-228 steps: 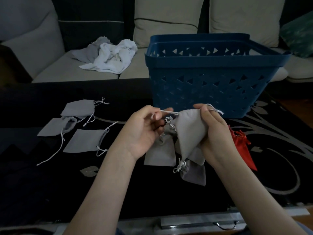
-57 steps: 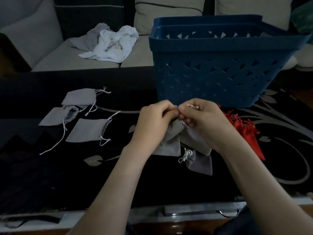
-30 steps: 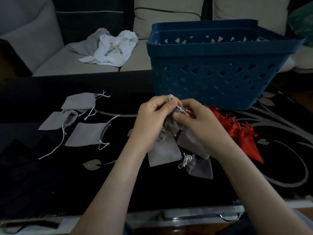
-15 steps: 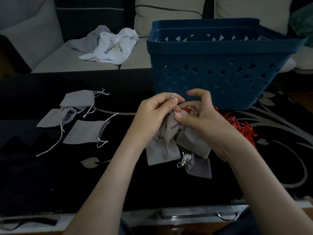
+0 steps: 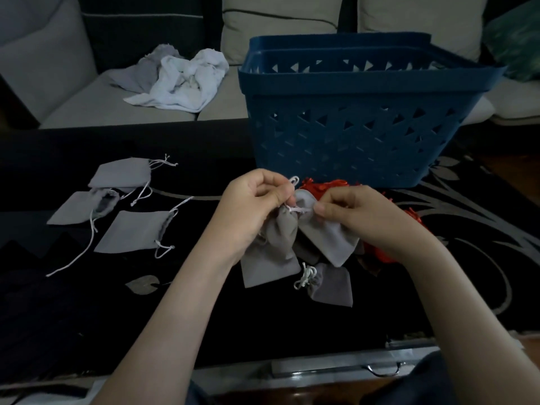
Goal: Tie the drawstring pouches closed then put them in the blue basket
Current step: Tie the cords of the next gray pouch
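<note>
Just above the dark table I hold a grey drawstring pouch [image 5: 327, 238]. My left hand [image 5: 254, 206] pinches its white cord at the gathered neck, and my right hand [image 5: 356, 214] pinches the same cord from the other side. Below my hands lie a flat grey pouch [image 5: 268, 267] and a cinched grey pouch [image 5: 330, 285]. Three open grey pouches [image 5: 134, 232] lie flat at the left with loose cords. Red pouches [image 5: 324, 185] are partly hidden behind my right hand. The blue basket [image 5: 350, 124] stands right behind them.
A sofa with crumpled white and grey cloths [image 5: 181, 80] runs along the back. The black table [image 5: 73, 317] has grey leaf patterns, and a metal drawer handle [image 5: 382, 371] shows at its near edge. A green cushion [image 5: 514, 39] sits far right.
My right fingers, spread half a second ago, have closed on the cord. The cord is now drawn short between both hands at the pouch's neck.
</note>
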A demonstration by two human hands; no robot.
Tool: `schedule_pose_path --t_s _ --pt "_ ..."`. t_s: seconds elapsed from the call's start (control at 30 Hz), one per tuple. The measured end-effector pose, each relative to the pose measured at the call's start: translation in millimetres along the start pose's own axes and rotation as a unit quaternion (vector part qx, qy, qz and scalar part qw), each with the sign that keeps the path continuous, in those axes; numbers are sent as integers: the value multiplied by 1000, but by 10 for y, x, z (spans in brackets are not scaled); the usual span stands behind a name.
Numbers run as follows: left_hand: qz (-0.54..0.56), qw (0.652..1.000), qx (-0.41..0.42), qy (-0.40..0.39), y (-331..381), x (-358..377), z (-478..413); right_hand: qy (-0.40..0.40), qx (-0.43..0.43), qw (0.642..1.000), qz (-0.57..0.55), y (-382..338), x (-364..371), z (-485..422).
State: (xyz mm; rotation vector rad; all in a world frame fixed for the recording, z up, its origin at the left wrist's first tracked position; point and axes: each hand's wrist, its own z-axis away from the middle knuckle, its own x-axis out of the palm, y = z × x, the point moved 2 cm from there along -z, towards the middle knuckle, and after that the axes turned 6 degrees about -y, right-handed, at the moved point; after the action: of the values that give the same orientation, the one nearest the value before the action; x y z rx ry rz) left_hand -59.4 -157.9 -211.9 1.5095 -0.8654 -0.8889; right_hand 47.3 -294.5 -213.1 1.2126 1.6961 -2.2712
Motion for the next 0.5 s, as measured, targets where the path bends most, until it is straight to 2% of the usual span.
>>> schedule_pose_path --t_s 0.07,0.13,0.23,0.3,0.37,0.5 --pt "-9 1000 -9 8 -22 14 2 13 22 997 -67 14 2 16" --pt "-7 1000 -16 23 -52 31 1 37 34 982 -181 15 45 30" --pt "-6 999 -19 45 -80 88 -9 33 -9 928 -372 -35 153 29" --pt "-2 998 -22 50 -75 138 -16 14 -55 898 -437 -83 224 28" --pt "0 998 -26 51 -64 162 -20 14 -83 905 -417 -115 276 10" --pt "-43 997 -20 52 -51 146 -15 75 -112 953 -272 -147 288 9"
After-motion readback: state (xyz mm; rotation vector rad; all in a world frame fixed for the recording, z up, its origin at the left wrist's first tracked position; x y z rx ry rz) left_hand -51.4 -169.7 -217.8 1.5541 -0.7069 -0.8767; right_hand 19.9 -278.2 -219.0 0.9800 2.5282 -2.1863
